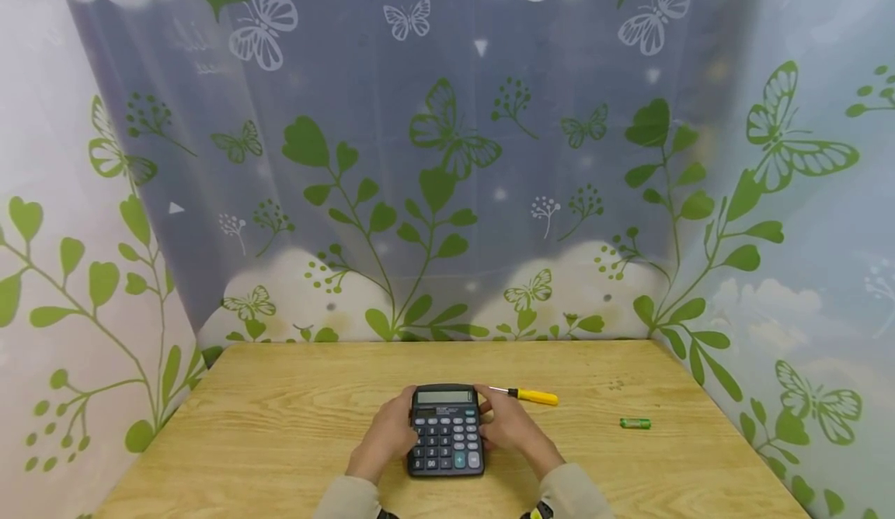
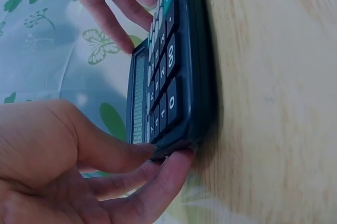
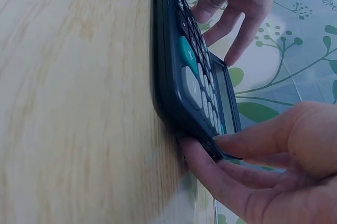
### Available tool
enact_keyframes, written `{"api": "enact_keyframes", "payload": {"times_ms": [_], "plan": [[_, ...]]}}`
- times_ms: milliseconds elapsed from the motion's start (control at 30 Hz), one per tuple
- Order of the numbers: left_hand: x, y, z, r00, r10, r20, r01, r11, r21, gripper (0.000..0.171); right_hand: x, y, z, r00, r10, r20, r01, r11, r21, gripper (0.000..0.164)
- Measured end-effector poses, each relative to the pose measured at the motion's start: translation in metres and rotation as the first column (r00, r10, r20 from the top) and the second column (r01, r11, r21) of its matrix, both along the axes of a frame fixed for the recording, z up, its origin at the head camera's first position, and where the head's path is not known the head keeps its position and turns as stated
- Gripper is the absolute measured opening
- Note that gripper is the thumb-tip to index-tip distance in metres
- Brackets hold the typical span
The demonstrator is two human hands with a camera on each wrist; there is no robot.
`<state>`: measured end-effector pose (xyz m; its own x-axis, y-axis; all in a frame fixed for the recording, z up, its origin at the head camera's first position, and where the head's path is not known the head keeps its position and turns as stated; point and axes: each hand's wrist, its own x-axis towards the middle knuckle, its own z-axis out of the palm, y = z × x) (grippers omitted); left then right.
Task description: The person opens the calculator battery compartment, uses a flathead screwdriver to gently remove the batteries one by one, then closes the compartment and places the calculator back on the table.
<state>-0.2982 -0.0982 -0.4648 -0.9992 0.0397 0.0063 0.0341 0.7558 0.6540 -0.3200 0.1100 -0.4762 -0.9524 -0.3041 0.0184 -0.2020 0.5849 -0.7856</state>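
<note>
A black desk calculator point(image 1: 445, 430) with dark, grey and teal keys lies face up, its display at the far end. My left hand point(image 1: 388, 432) grips its left side, and my right hand point(image 1: 510, 426) grips the right side. In the left wrist view, the left thumb point(image 2: 124, 155) presses the calculator's point(image 2: 197, 66) side edge while fingertips reach beneath it. The right wrist view shows the right thumb point(image 3: 253, 139) and fingers pinching the opposite edge the same way. Whether the calculator's underside fully touches the table cannot be told.
A screwdriver with a yellow handle point(image 1: 537, 397) lies just beyond the right hand, its shaft partly hidden behind that hand. Farther right is a small green battery point(image 1: 635, 423). The wooden table point(image 1: 280, 410) meets a patterned curtain point(image 1: 363, 193) at its back edge.
</note>
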Motion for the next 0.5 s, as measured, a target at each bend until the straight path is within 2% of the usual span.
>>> {"api": "enact_keyframes", "payload": {"times_ms": [500], "plan": [[-0.0004, -0.0004, -0.0021, 1.000, -0.008, -0.024, 0.008, 1.000, -0.002, 0.074, -0.0008, -0.0003, -0.0010, 1.000, 0.012, -0.018, -0.013, 0.999, -0.037, 0.072]]}}
